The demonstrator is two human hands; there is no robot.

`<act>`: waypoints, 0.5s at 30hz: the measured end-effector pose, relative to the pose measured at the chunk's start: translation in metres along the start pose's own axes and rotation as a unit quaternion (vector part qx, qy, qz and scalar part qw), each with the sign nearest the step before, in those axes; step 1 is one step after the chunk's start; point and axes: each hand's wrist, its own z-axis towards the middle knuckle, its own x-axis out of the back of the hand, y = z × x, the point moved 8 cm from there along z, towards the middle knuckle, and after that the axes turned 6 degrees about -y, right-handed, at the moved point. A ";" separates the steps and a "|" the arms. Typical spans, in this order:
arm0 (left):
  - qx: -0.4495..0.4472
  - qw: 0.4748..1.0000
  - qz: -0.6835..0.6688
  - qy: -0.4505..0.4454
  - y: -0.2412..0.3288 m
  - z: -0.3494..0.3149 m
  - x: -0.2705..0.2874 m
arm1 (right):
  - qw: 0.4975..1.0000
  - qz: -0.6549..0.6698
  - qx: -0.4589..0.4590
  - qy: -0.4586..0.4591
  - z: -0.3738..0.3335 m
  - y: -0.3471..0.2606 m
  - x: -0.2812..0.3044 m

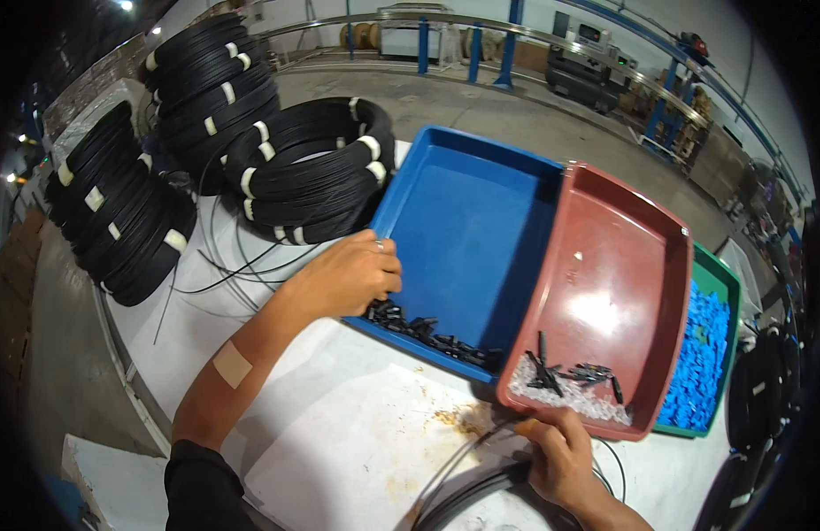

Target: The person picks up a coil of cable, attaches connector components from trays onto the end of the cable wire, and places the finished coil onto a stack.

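My left hand [355, 273] is at the near left corner of a blue tray [467, 239], its fingers curled down over small black plastic parts [436, 339]. What those fingertips hold, if anything, is hidden. In front of a red tray [604, 257], my right hand [562, 453] pinches a thin black cable [463, 447] between thumb and fingers. A coil of the same black cable [481, 492] lies under and beside that hand, running out of the lower edge. Clear small pieces [573, 400] and several black parts [592, 373] lie along the red tray's near side.
Bundled coils of black cable [308, 173] stand on the white table [339, 425], with taller stacks [118, 212] farther left. Loose cable ends [224, 288] trail near my left forearm. A green tray [727, 305] of blue parts [700, 354] stands right. Behind is a metal rail on blue posts [474, 50].
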 end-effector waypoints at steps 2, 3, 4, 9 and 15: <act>0.007 1.000 -0.014 0.001 -0.001 -0.003 0.003 | 1.000 0.008 0.008 0.006 -0.001 0.000 0.000; 0.025 0.999 -0.028 0.001 -0.004 -0.004 0.004 | 1.000 0.012 0.012 0.010 0.002 -0.003 0.002; 0.009 1.000 -0.027 0.008 -0.001 -0.004 0.005 | 1.000 0.020 -0.013 -0.001 0.002 0.001 0.001; 0.062 0.978 -0.111 0.168 0.033 0.019 0.042 | 0.997 -0.017 -0.051 0.058 -0.008 0.008 0.015; 0.118 0.835 -0.457 0.282 0.121 0.067 0.032 | 0.985 -0.033 -0.096 0.142 -0.008 0.022 0.015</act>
